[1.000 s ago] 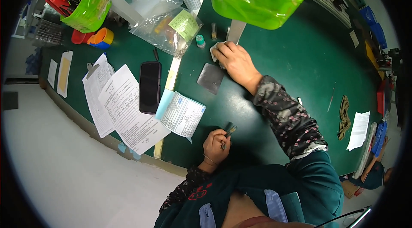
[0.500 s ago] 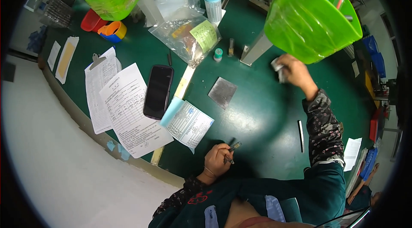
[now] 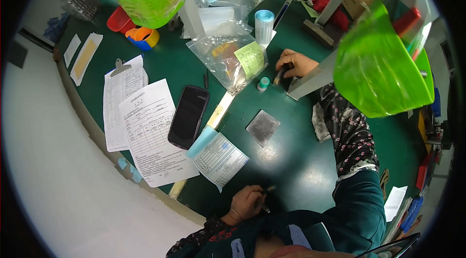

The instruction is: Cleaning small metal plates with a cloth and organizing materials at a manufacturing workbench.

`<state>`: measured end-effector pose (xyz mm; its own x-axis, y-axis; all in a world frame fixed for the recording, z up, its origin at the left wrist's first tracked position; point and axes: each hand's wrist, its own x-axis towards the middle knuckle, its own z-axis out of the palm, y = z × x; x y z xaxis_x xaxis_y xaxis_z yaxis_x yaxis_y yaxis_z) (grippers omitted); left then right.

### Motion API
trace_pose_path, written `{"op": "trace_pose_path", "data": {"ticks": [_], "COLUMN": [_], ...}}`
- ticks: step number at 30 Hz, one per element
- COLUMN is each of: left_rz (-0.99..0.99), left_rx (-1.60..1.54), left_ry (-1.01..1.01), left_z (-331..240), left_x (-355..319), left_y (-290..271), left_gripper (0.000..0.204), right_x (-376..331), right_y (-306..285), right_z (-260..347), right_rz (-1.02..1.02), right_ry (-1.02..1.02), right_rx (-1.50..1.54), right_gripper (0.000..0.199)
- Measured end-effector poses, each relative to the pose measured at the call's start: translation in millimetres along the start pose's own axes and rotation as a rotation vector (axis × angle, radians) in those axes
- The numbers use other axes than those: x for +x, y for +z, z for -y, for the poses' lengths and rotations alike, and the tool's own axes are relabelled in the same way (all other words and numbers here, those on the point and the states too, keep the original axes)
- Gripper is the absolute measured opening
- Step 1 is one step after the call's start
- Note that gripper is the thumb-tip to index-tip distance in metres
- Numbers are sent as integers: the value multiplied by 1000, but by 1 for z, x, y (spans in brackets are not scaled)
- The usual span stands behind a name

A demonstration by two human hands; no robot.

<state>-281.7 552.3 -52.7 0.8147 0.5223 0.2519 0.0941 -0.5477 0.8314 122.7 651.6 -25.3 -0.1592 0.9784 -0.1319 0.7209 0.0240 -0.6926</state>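
small tube (image 3: pixel 277 81): dark above, brownish below; at the far part of the green table (image 3: pixel 296 161), between the green-capped jar and the foot of the grey post
right hand (image 3: pixel 297 65): reaches round behind the post; thumb and fingertips look clamped on the tube's upper end, though blur there keeps this from being certain
left hand (image 3: pixel 246 201): near the table's near edge; fingers curled shut around a small dark item (image 3: pixel 270 189), two ends of which jut out to the right
green-capped jar (image 3: pixel 263 84): upright; just left of the tube
grey post (image 3: pixel 310 81): slants up toward a bright green bin (image 3: pixel 378 73)
square plate (image 3: pixel 263 128): grey, flat on the table; nearer the person than the jar
crumpled cloth (image 3: pixel 320 122): greyish white; beside the right sleeve (image 3: pixel 349 132)
phone (image 3: pixel 188 117): screen dark; overlaps the printed sheets (image 3: pixel 155 134)
clear bag (image 3: pixel 221 56): wrinkled, with a yellow-green label; left of the jar
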Motion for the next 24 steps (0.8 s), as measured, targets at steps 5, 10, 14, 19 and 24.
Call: {"op": "trace_pose_path", "data": {"ticks": [5,10,14,19,24], "left_rz": [6,-20,-30,-50,-58], "left_rx": [-4,-12,-4,-5,-5], "left_ry": [21,22,22,7,2], "left_z": [2,1,2,0,1], "left_x": [3,4,5,3,3], "left_y": [0,-1,1,0,4], "left_gripper": [20,19,24,24,24], "right_x": [-32,-115,-129,-79,-30], "right_y": [-8,7,30,59,79], "right_z": [-10,14,110,152,125], "right_rz": [-130,-586,-541,-538,-611], "right_ry": [-83,336,494,118,101], "right_rx": [68,-206,-307,-373,-476], "right_gripper": [22,18,24,22,24]}}
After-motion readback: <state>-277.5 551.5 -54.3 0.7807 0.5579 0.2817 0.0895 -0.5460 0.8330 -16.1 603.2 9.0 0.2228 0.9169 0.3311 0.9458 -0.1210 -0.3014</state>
